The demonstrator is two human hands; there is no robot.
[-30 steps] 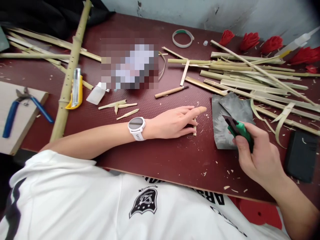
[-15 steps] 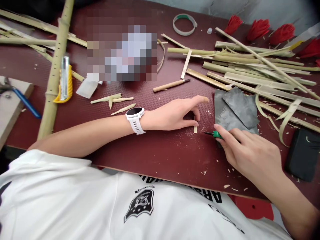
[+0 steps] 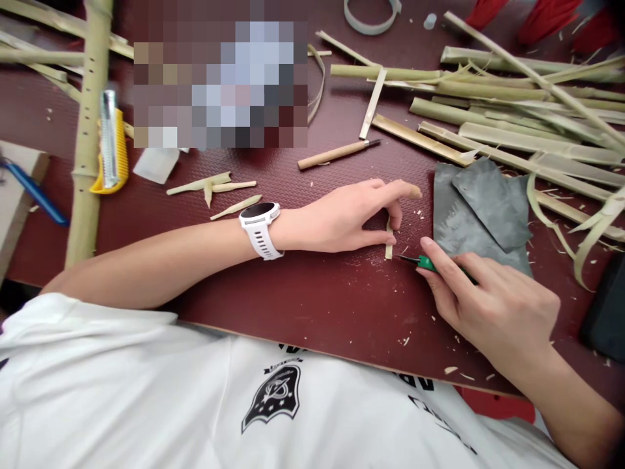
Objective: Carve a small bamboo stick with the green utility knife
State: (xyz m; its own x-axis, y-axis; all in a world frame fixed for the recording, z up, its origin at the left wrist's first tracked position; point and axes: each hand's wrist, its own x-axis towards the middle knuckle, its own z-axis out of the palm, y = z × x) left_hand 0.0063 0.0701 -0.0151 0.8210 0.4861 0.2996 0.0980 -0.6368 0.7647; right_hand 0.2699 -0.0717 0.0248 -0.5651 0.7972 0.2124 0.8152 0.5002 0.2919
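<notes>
Between the thumb and a bent finger of my left hand, a small pale bamboo strip is pinched upright against the dark red table. The forefinger stretches out past it. My right hand grips a small green-handled knife, its thin dark blade pointing left at the strip's lower end. Whether the tip touches the strip I cannot tell. Most of the handle is hidden in my palm. Grey sandpaper sheets lie just beyond my right hand.
Split bamboo strips are heaped at the back right. A wooden-handled tool lies beyond my left hand. Further left are a yellow box cutter, a bamboo pole with holes and small bamboo pieces. A black phone-like object is at right.
The view has shifted slightly, so the table things sit a little differently. More of the bamboo strip shows between my left fingers, and the knife tip is nearer to it.
</notes>
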